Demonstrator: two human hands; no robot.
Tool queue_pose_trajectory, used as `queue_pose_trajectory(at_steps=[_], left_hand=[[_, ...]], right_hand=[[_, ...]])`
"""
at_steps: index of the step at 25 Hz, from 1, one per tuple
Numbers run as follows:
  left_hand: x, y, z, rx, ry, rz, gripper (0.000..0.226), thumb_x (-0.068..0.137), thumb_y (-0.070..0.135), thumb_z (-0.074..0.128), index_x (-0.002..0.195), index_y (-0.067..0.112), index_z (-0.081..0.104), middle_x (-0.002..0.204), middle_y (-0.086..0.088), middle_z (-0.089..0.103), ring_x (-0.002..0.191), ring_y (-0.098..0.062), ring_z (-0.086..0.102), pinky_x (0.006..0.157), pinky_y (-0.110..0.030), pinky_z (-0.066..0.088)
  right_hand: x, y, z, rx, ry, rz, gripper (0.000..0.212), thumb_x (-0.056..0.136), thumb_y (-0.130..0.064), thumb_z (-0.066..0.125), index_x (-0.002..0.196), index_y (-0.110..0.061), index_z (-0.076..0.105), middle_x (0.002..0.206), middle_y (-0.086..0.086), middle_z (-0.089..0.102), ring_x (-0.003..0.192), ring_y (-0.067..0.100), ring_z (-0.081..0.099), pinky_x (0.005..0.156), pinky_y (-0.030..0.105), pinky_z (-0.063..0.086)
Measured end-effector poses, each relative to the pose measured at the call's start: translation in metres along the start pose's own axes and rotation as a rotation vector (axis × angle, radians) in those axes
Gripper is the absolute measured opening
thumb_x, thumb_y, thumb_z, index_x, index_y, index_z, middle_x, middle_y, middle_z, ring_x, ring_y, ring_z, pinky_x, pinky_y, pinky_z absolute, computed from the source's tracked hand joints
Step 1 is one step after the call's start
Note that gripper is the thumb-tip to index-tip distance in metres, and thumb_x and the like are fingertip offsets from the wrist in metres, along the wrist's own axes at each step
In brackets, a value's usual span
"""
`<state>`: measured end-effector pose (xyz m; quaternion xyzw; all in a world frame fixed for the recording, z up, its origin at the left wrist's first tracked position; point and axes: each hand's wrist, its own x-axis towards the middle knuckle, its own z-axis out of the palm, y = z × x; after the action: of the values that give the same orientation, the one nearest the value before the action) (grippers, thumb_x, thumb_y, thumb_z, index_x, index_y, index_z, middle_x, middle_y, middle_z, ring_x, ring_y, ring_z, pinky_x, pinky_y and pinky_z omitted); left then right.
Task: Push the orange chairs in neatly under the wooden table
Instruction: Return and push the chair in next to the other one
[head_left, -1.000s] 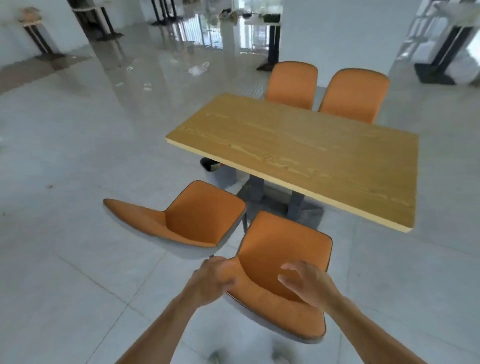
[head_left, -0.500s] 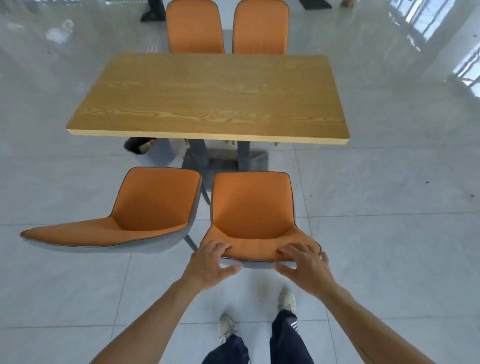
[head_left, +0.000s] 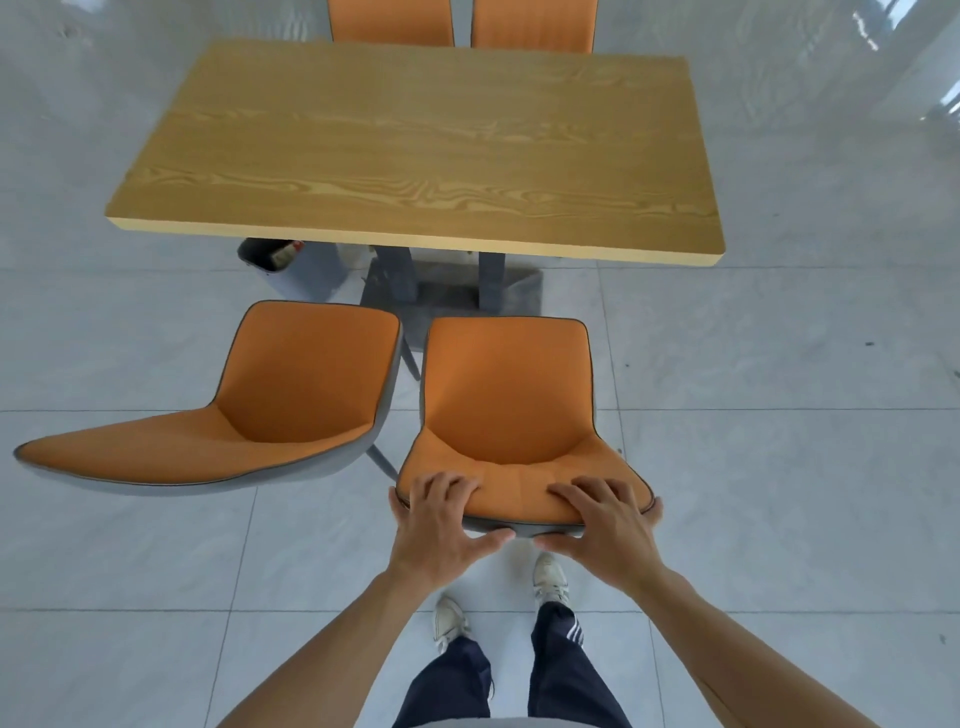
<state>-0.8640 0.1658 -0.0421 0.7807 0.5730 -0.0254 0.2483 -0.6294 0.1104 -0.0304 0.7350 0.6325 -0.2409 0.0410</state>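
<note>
Furthest left stands an orange chair (head_left: 270, 410), turned askew so its backrest sweeps out to the left; its seat sits clear of the table, well short of the near edge. Behind it, under the table's left end, a dark bin (head_left: 267, 254) rests on the pale tiled floor (head_left: 779, 467). The wooden table (head_left: 415, 150) fills the middle of the scene on a grey pedestal base (head_left: 447, 286), and two more orange chairs (head_left: 390, 22) are drawn up along its far side, only their backrests showing.

Just right of the askew chair, and close beside it without touching, is a second near chair (head_left: 509, 395), squared up to the table but with its seat entirely out from under the top. The person stands directly behind it, shoes and dark trousers visible below. The left hand (head_left: 439, 525) grips the left end of the backrest top, fingers curled over the front of the cushion and thumb stretched out beneath the rim. The right hand (head_left: 605, 525) mirrors it at the right end, fingers spread slightly over the cushion, thumb pointing inward under the edge.
</note>
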Motion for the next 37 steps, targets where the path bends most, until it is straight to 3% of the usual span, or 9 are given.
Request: queue_pose_trajectory(at_steps=[12, 37], left_hand=[[0.019, -0.003, -0.002, 0.015, 0.073, 0.020, 0.075, 0.067, 0.089, 0.042, 0.121, 0.037, 0.054, 0.122, 0.014, 0.048, 0.121, -0.017, 0.038, 0.104, -0.063, 0.027], [0.093, -0.012, -0.032, -0.023, 0.115, 0.034, 0.069, 0.066, 0.085, 0.048, 0.116, 0.038, 0.054, 0.119, 0.015, 0.048, 0.121, -0.016, 0.035, 0.104, -0.066, 0.027]], right_hand=[[0.018, -0.002, -0.007, 0.053, 0.071, -0.025, 0.082, 0.061, -0.094, 0.035, 0.128, -0.049, 0.054, 0.136, -0.017, 0.051, 0.128, 0.021, 0.039, 0.100, 0.071, 0.020], [0.094, -0.008, -0.038, 0.027, 0.064, -0.045, 0.080, 0.066, -0.093, 0.036, 0.130, -0.048, 0.050, 0.138, -0.017, 0.048, 0.128, 0.023, 0.037, 0.100, 0.073, 0.020]])
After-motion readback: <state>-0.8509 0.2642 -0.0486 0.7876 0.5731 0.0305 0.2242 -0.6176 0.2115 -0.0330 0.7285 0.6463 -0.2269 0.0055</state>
